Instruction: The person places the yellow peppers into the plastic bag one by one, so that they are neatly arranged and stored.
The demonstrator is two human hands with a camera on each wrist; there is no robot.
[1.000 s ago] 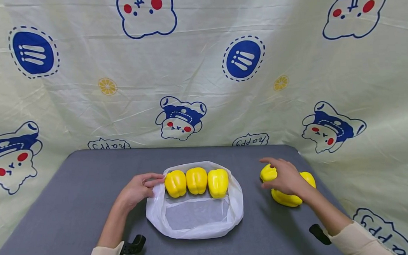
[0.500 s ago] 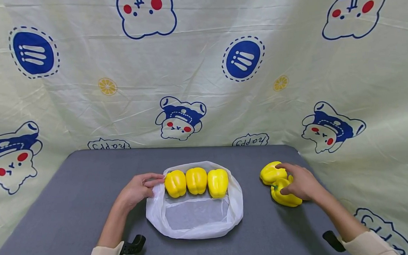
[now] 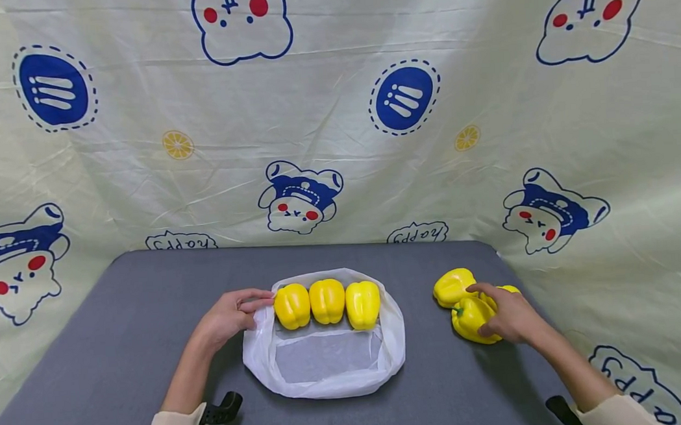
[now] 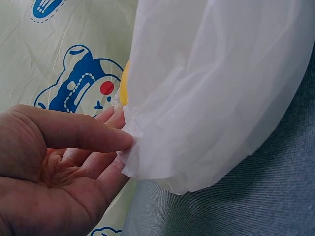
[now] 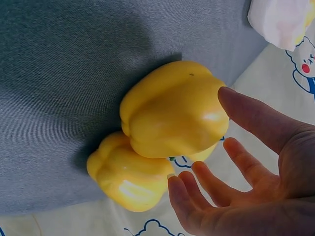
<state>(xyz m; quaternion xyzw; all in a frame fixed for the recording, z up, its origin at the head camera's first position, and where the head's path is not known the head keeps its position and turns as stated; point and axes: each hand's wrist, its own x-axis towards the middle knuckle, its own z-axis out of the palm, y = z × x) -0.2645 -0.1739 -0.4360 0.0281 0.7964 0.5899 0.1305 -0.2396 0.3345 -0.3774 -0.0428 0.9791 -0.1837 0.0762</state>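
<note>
At its left rim, the white plastic bag (image 3: 351,384) is pinched between the thumb and fingers of my left hand (image 3: 226,318). Three yellow bell peppers lie in a row inside the bag, among them the middle pepper (image 3: 328,301). To the right, my right hand (image 3: 507,313) hovers with spread fingers over a second group of yellow bell peppers. A near pepper (image 3: 472,319) sits by its thumb, a far pepper (image 3: 453,287) lies just beyond, and another pepper (image 3: 509,288) is partly hidden behind the hand. In the right wrist view, the thumb tip reaches the large pepper (image 5: 172,108).
A grey table (image 3: 163,282) carries everything. Behind it hangs a pale curtain (image 3: 334,109) printed with cartoon bears. Dark wrist straps sit on both forearms, such as the left strap (image 3: 224,409).
My right hand has drawn back to the right and nearer, uncovering the far and near peppers. The left hand and bag stay in place.
</note>
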